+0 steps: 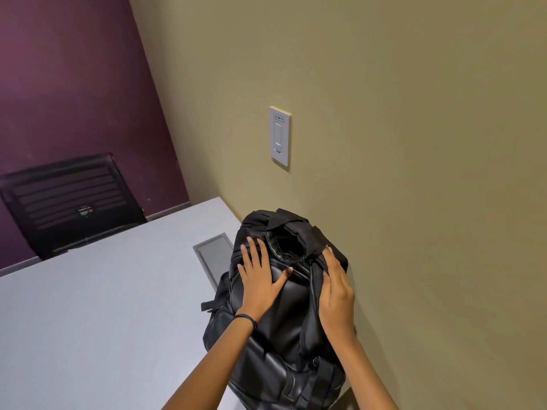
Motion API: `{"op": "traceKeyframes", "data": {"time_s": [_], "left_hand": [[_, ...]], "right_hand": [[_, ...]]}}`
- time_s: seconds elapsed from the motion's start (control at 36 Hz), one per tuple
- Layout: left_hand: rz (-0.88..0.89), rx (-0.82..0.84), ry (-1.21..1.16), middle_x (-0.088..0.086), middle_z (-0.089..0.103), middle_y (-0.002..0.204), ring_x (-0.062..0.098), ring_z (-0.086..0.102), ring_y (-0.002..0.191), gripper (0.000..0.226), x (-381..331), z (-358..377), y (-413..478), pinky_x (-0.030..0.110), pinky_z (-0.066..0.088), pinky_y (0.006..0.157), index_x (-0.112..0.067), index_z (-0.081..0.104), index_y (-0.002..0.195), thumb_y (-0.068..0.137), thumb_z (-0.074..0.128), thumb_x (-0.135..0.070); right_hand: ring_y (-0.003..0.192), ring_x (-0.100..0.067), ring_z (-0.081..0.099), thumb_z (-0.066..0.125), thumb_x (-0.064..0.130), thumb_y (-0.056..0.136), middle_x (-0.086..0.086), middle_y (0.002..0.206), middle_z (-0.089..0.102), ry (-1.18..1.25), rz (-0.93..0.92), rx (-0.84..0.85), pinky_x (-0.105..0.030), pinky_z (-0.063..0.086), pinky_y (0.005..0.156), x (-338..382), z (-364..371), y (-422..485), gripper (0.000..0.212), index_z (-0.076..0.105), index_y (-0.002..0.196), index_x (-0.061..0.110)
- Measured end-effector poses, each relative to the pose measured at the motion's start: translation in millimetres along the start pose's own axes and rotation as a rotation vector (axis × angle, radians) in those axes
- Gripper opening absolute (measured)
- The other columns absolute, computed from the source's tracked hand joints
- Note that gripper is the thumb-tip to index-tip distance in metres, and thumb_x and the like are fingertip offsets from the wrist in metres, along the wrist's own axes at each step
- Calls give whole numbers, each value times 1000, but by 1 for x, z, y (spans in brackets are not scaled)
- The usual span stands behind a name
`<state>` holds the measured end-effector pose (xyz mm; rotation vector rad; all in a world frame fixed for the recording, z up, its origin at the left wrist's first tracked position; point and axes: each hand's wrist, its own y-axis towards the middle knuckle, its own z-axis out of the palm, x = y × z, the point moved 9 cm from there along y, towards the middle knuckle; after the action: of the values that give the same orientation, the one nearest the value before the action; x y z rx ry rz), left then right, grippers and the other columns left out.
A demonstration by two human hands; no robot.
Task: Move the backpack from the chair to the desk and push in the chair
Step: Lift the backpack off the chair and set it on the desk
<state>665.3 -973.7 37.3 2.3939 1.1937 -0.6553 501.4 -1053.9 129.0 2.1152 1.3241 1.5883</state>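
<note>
Head view: backpack [281,309] already on desk [97,306], against wall [414,143]. Left hand [259,279] spread flat on it, right hand [336,294] pinching a strap. Looks like settling step; next: let go, turn, push in chair, likely not that far chair [71,202]

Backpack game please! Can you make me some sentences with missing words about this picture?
1. The black backpack sits on the ____.
2. Its far side leans against the tan ____.
3. The left hand lies ____ on the backpack.
4. The chair stands by the ____ wall.

Missing words: desk; wall; flat; purple
</note>
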Motion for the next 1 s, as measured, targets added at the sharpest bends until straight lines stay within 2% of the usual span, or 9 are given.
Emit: {"op": "traceKeyframes", "data": {"time_s": [0.11, 0.25, 0.42, 0.58, 0.64, 0.72, 0.83, 0.92, 1.0], "left_hand": [[-2, 18, 9, 1, -35, 149, 29, -21, 146, 98, 0, 0, 5, 56, 4, 118, -26, -29, 137, 86, 45, -65], [-8, 42, 9, 4, -31, 153, 28, -20, 146, 97, 1, 4, 1, 56, 1, 117, -21, -26, 140, 89, 48, -58], [26, 103, -25, 4, -25, 158, 26, -22, 146, 85, -10, 21, -19, 56, -5, 117, -17, -12, 150, 94, 43, -51], [83, 186, 3, -2, -33, 149, 23, -28, 141, 79, -9, 52, -39, 51, -5, 118, -20, -10, 150, 97, 42, -43], [-4, 74, -56, 0, -28, 154, 26, -20, 147, 73, -30, 18, -91, 44, -2, 120, -20, -1, 152, 97, 45, -38], [36, 133, -144, 3, -12, 161, 23, -4, 150, 60, -32, 26, -96, 33, 6, 120, -22, 13, 152, 100, 42, -31], [125, 197, -153, 3, 20, 160, 21, 27, 145, 55, -55, 29, -104, 38, 16, 120, -21, 28, 148, 96, 37, -9], [80, 188, -284, -7, 43, 149, 10, 42, 133, 57, -63, 24, -130, 17, 29, 109, -28, 30, 146, 92, 37, -11], [3, 148, -319, -21, 41, 138, 2, 41, 129, 57, -63, 24, -157, -7, 23, 97, -30, 28, 146, 92, 37, -11]], "right_hand": [[127, -30, 47, 43, -12, 89, 0, 135, 42, -23, 3, -3, -43, 44, 101, -5, 5, 4, 52, 38, 136, 11], [126, -33, 47, 40, -5, 90, -17, 135, 51, -49, 0, 7, -51, 45, 98, -6, 7, 1, 45, 42, 134, 2], [135, -26, 34, 42, -12, 91, -4, 142, 37, -21, -5, 70, -47, 35, 109, -6, 8, -3, 53, 33, 139, 8], [137, -23, 27, 40, -14, 91, -17, 145, 38, -19, 73, 111, -55, 36, 108, -25, 20, -2, 54, 31, 140, 5], [138, -19, 23, 39, -11, 92, -15, 148, 35, 57, -63, 248, -53, 33, 111, 12, -7, -12, 54, 28, 141, 9], [140, -16, 20, 36, -7, 95, -11, 151, 30, 61, -34, 287, -41, 27, 115, 7, 3, -9, 56, 22, 142, 19], [143, -20, 19, 38, 3, 98, -7, 153, 26, 56, 36, 303, -24, 26, 108, -14, 3, -6, 53, 20, 145, 18], [143, -22, 18, 38, 8, 99, -8, 154, 23, 92, 90, 359, -32, 28, 111, -12, 2, -9, 51, 20, 146, 15], [143, -25, 20, 36, 10, 99, -11, 154, 24, 111, 145, 389, -36, 27, 113, -4, 0, -16, 48, 21, 145, 9]]}}
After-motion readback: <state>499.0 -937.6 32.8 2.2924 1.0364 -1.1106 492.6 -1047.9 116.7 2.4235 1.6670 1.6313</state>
